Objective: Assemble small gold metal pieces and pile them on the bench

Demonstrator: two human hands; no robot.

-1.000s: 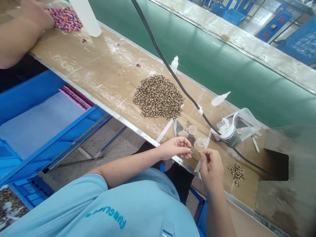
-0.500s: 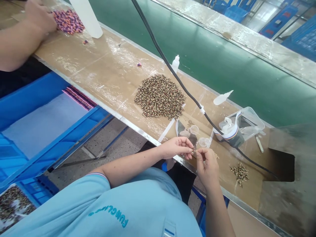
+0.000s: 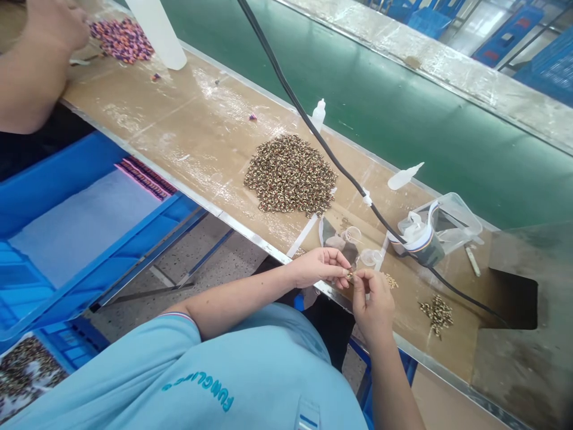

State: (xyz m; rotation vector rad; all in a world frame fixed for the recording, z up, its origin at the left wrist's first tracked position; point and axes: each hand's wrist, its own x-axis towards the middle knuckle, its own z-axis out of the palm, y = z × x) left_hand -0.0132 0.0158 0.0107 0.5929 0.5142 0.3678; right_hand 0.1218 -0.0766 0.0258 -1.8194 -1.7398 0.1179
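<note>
My left hand (image 3: 323,267) is closed in a pinch on a small dark-and-gold piece (image 3: 350,276) at the table's front edge. Against the same piece, the fingertips of my right hand (image 3: 372,297) are pressed together; whatever they grip is too small to make out. Beyond my hands lie a clear round lid (image 3: 370,257) and a small round dish (image 3: 353,235). A little heap of pale bits (image 3: 391,280) shows beside my right hand. Farther back sits a large pile of dark-and-gold pieces (image 3: 290,174), and a smaller pile (image 3: 436,315) lies to the right.
A black cable (image 3: 304,113) crosses above the table. White squeeze bottles (image 3: 318,114) and a clear plastic box (image 3: 461,221) stand near the green belt (image 3: 358,119). At the upper left, another person's hand (image 3: 58,27) is by a pink-and-orange pile (image 3: 123,40). A blue bin (image 3: 49,280) stands at left.
My right hand has moved slightly left, closer to my left fingertips, uncovering more of the pale bits. The other person's hand has shifted up and left.
</note>
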